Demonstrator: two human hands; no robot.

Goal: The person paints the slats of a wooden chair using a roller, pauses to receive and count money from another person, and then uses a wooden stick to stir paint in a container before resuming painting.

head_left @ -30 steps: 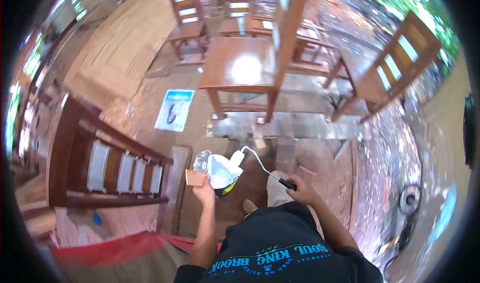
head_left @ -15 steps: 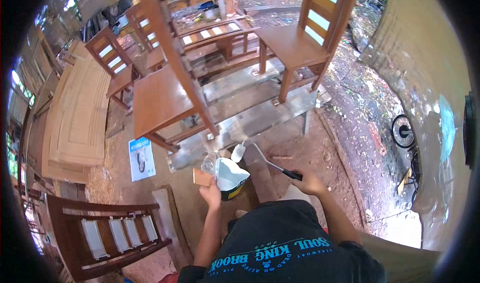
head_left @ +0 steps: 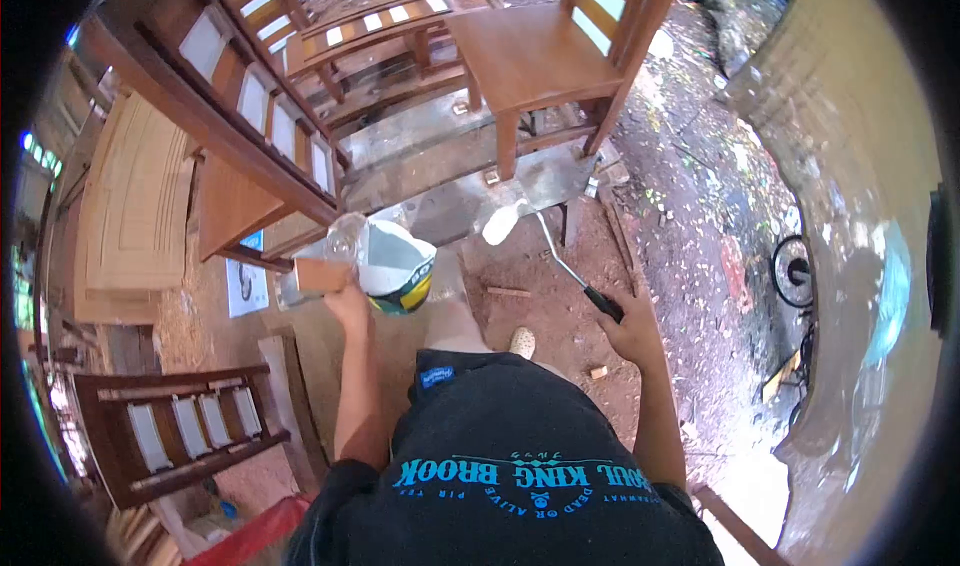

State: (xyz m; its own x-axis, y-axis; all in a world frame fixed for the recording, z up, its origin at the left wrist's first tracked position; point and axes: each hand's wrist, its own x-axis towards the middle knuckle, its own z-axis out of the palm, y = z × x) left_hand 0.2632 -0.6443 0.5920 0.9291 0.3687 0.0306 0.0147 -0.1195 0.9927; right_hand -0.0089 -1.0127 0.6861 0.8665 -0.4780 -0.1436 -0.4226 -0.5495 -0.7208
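Note:
My right hand (head_left: pixel 632 328) is closed around the black handle of a small paint roller (head_left: pixel 503 223). The roller's white sleeve is up in front of me, apart from the container. My left hand (head_left: pixel 350 308) grips a paint container (head_left: pixel 402 284), white inside with black and yellow outside, at its left side. A flat tan piece (head_left: pixel 320 276) and a clear plastic cup (head_left: pixel 347 236) sit by that hand at the rim; how they join is hidden. Just beyond the container stands a brown wooden chair (head_left: pixel 240 201) with white-masked back slats.
A second chair (head_left: pixel 540 61) stands on a low plank platform (head_left: pixel 450 211) ahead. Wooden door panels (head_left: pixel 135 206) lean at left, and a slatted chair back (head_left: pixel 190 431) lies near lower left. A wood scrap (head_left: pixel 510 292) lies on the dirt. A corrugated sheet (head_left: pixel 850 166) borders the right.
The roller has come away from the container's mouth and moved right. The container has shifted left in my left hand, closer to the near chair. The whole view has turned somewhat.

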